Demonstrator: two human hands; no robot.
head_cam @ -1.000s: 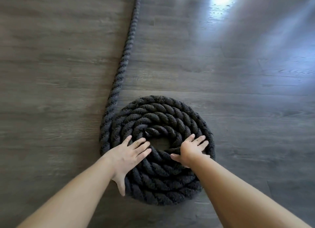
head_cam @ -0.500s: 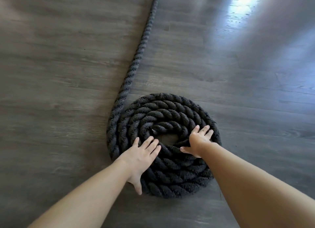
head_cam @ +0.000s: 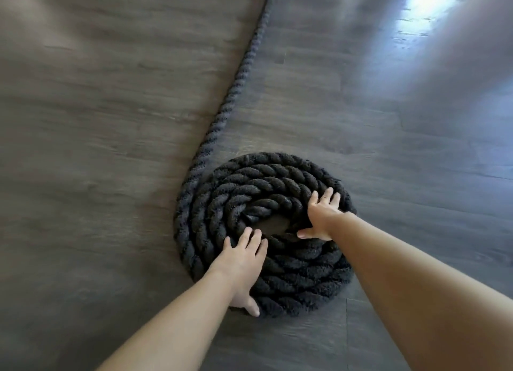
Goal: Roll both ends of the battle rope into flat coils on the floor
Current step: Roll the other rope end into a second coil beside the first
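Note:
A thick black battle rope lies wound into a flat coil on the grey wood floor, with a small bare gap at its centre. The uncoiled rope runs from the coil's left side up and away to the top edge. My left hand presses flat on the coil's near-left turns, fingers straight, thumb down at the outer rim. My right hand presses flat on the right side of the coil, fingers spread toward the outer turns, thumb pointing at the centre gap.
Grey wood-plank floor spreads all round the coil. A bright patch of light falls on the floor at the top right.
The coil has turned under my hands. My right hand has slid outward and away along the coil's right side, my left hand stays on the near-left turns. The view has shifted left.

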